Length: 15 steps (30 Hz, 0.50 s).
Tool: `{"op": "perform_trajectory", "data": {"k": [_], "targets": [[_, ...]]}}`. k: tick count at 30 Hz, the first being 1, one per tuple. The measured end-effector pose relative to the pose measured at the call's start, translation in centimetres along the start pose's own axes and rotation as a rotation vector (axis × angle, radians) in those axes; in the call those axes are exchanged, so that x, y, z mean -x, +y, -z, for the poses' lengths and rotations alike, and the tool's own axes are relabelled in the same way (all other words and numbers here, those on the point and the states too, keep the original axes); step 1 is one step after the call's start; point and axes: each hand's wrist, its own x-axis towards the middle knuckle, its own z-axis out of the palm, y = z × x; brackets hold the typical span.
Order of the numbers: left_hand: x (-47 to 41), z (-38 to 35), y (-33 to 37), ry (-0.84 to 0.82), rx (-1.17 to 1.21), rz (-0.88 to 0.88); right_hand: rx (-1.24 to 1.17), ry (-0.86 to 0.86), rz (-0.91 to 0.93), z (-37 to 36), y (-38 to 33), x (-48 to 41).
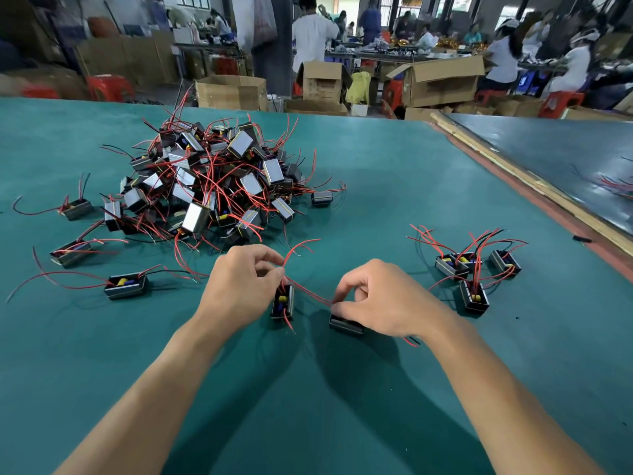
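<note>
On the near side of the pile (pixel 205 186), the left hand (pixel 239 289) is pinching the red leads (pixel 291 254) just above an open module (pixel 283 303), which is lying with its long axis pointing roughly back at the pile. One red wire (pixel 308 291) is running from there rightward to the right hand (pixel 380 299), which is nipping it over a second module (pixel 346 326). Pulling it free is probably falling to that hand.

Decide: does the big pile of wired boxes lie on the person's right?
No, the big pile lies to the left, beyond the left hand.
</note>
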Motion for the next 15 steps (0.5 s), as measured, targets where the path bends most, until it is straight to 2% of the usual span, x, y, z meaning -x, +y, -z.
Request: {"op": "perform_trajectory", "data": {"k": [6, 10, 15], "targets": [[0.0, 0.0, 0.0, 0.034, -0.005, 0.042, -0.038, 0.077, -0.011, 0.0, -0.1, -0.1], [-0.1, 0.1, -0.1, 0.071, -0.001, 0.054, -0.068, 0.026, -0.033, 0.3, -0.2, 0.1], [-0.2, 0.5, -0.2, 0.120, 0.033, 0.079, -0.438, 0.028, -0.133, 2.4, 0.4, 0.6]]}}
